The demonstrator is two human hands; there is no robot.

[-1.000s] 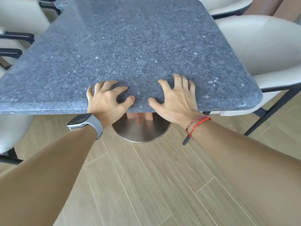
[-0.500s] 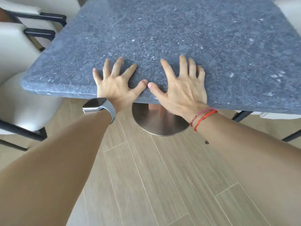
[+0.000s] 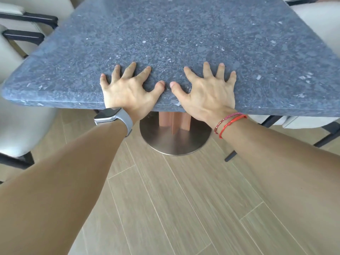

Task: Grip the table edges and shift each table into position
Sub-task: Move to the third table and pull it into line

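Note:
A square table with a speckled blue-grey stone top [image 3: 184,34] stands on a copper-coloured post [image 3: 173,121] and a round metal base [image 3: 174,142]. Both my hands rest on the top at its near edge, side by side. My left hand [image 3: 127,89], with a grey watch on the wrist, has its fingers spread and arched, fingertips pressing the stone. My right hand [image 3: 209,91], with red cords on the wrist, lies the same way, its thumb nearly touching the left thumb. Neither hand wraps under the edge; the heels of both palms sit at the rim.
Cream padded chairs with black frames crowd the table: one at the near left [image 3: 20,129], others at the far left [image 3: 27,17] and on the right [image 3: 320,24]. Black chair legs [image 3: 270,138] stand close to the base on the right. Wood-look floor planks [image 3: 174,208] lie in front of me.
Both hands slid from curled at the rim to further onto the top with fingers spread. The view swung, so the table's near left corner shows instead of the right one.

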